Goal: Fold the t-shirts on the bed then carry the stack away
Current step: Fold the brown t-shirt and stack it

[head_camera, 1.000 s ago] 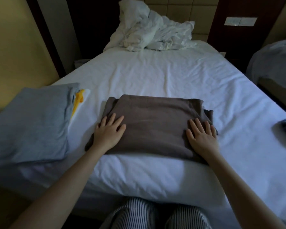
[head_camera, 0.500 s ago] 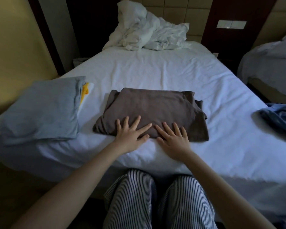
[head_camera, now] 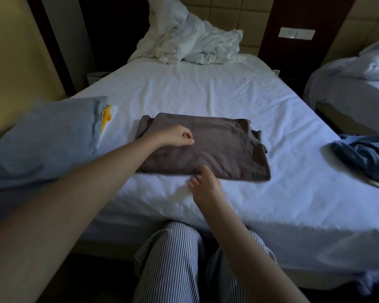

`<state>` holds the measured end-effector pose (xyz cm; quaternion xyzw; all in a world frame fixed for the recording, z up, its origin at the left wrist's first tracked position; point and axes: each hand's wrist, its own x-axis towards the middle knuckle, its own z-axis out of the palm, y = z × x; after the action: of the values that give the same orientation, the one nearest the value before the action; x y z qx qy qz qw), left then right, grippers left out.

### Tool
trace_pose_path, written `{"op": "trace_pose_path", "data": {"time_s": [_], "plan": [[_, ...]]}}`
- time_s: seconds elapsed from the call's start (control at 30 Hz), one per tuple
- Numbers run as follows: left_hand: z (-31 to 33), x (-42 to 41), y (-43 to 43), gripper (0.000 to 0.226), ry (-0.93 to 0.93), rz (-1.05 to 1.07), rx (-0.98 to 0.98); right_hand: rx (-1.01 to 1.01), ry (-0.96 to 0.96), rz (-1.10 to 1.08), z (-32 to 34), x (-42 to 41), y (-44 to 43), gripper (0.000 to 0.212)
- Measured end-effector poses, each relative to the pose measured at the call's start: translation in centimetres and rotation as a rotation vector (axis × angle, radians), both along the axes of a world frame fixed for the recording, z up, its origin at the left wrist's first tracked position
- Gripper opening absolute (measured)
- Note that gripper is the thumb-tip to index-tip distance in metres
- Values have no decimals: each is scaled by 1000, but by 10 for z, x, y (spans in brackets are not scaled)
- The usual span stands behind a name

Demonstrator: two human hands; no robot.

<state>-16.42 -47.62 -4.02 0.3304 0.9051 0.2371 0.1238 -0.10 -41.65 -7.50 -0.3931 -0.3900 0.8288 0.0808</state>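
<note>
From the head camera, we see a folded brown t-shirt (head_camera: 219,147) lying in the middle of the frame, near the front edge of a white bed (head_camera: 206,92). Our left hand (head_camera: 177,136) rests on its upper left part with fingers curled under, and our right hand (head_camera: 204,185) touches its near edge with bent fingers; we cannot tell whether either pinches cloth. A folded pale blue shirt (head_camera: 48,138) lies at the left and a crumpled blue garment (head_camera: 363,156) at the right.

bed (head_camera: 206,88) | brown tee (head_camera: 223,147) ctr | grey stack (head_camera: 48,141) L | blue cloth (head_camera: 365,156) R
</note>
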Motion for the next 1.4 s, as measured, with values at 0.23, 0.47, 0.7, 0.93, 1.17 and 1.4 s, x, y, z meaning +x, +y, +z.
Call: {"op": "trace_pose_path", "data": {"time_s": [0.23, 0.47, 0.7, 0.93, 1.17, 1.4], "plan": [[-5, -67, 47, 66, 14, 74, -74, 138, -140, -232, 5, -35, -24, 63], [-35, -108, 85, 102, 108, 27, -421, 270, -303, -163, -18, -54, -35, 51], [-22, -126, 91, 108, 77, 48, -527, 236, -318, -151, -28, -60, -39, 59], [-23, -113, 85, 78, -38, 87, -442, 265, -274, -131, -32, -59, -41, 55], [-10, -82, 53, 50, -286, 145, -200, 310, -205, -110, -18, -40, -33, 41], [61, -61, -34, 14, -665, 379, 293, 524, 77, -138, 5, -22, 26, 30]]}}
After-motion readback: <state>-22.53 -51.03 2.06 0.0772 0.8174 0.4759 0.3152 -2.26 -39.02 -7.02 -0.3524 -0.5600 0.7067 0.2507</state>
